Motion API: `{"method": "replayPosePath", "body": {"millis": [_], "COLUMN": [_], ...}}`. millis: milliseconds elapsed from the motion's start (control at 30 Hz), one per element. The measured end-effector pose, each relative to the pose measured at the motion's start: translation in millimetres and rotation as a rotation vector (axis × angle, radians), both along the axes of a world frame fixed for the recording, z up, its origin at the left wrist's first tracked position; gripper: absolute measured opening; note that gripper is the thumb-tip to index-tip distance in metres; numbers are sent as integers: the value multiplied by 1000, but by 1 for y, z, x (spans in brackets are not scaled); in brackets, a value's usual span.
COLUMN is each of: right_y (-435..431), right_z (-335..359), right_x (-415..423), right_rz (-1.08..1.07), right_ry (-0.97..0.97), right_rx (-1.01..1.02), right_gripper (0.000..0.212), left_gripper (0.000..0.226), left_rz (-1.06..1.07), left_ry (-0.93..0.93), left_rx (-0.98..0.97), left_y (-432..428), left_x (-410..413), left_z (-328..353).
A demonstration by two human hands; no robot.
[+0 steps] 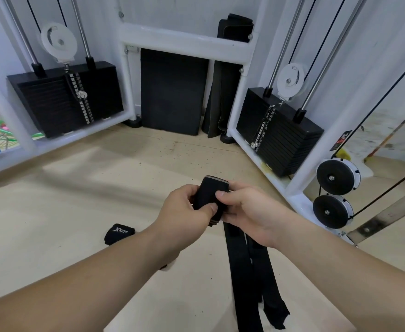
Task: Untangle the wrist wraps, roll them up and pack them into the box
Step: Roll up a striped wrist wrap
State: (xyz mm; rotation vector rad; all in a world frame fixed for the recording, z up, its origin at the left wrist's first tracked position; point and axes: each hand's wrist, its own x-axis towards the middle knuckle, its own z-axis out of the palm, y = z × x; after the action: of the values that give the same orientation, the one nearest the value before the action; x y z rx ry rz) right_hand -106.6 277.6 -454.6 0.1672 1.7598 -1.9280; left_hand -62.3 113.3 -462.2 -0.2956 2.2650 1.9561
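Both hands hold a black wrist wrap, partly wound into a roll [211,192], in mid air at the centre of the view. My left hand [184,207] grips the roll from the left with its thumb on the front. My right hand [247,207] pinches it from the right. The wrap's loose black tails [242,271] hang down from the roll toward the bottom edge. A second black wrap with a white logo [119,233] lies bundled on the floor to the lower left. No box is in view.
White cable machine frames with black weight stacks stand at the left [64,99] and right [278,137]. Black mats [172,92] lean on the far wall. Two black pulleys [335,190] sit at the right. The floor [76,188] is pale wood.
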Motion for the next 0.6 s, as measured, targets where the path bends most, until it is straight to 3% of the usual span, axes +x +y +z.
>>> {"method": "replayPosePath", "body": {"millis": [333, 467, 600], "right_y": [8, 2, 5], "right_z": [-2, -3, -11], "right_x": [27, 53, 77], "right_rz": [-126, -177, -101], "right_ry": [19, 93, 139], "right_rx": [49, 254, 402], "right_gripper": [27, 20, 29], "left_gripper": [21, 19, 12], "left_rz": [-91, -157, -157], "left_ry": [-9, -27, -95], "left_rx": [82, 113, 56], "left_y": [4, 4, 6], "left_x": [27, 44, 71], "left_z": [2, -1, -15]}}
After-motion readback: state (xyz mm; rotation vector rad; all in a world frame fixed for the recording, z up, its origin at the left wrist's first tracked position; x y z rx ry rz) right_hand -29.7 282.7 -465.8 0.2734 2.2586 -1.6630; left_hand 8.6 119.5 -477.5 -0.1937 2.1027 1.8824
